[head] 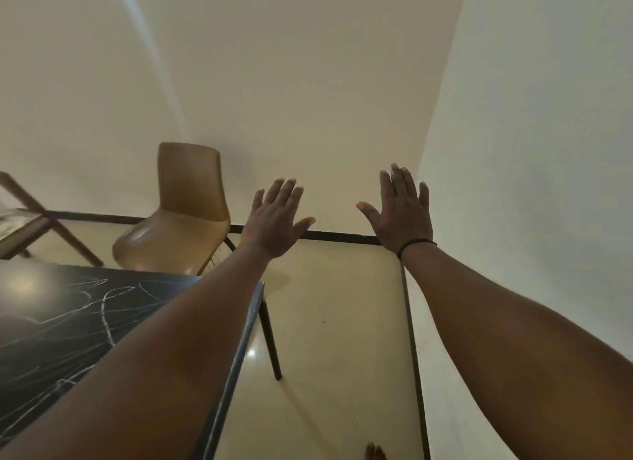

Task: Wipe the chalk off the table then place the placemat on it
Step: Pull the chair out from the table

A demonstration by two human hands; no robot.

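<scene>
I see my left hand (274, 220) and right hand (402, 209) raised, fingers spread and holding nothing (backs toward me), beside the chalk-scribbled black rectangular table (68, 322).

Both arms reach forward at mid-frame, the left hand (274, 220) and right hand (404, 213) raised with fingers straight and spread, holding nothing. At lower left the black table (51, 339) bears white chalk lines (106, 319). A brown chair (181, 213) stands behind it, left of centre
</scene>
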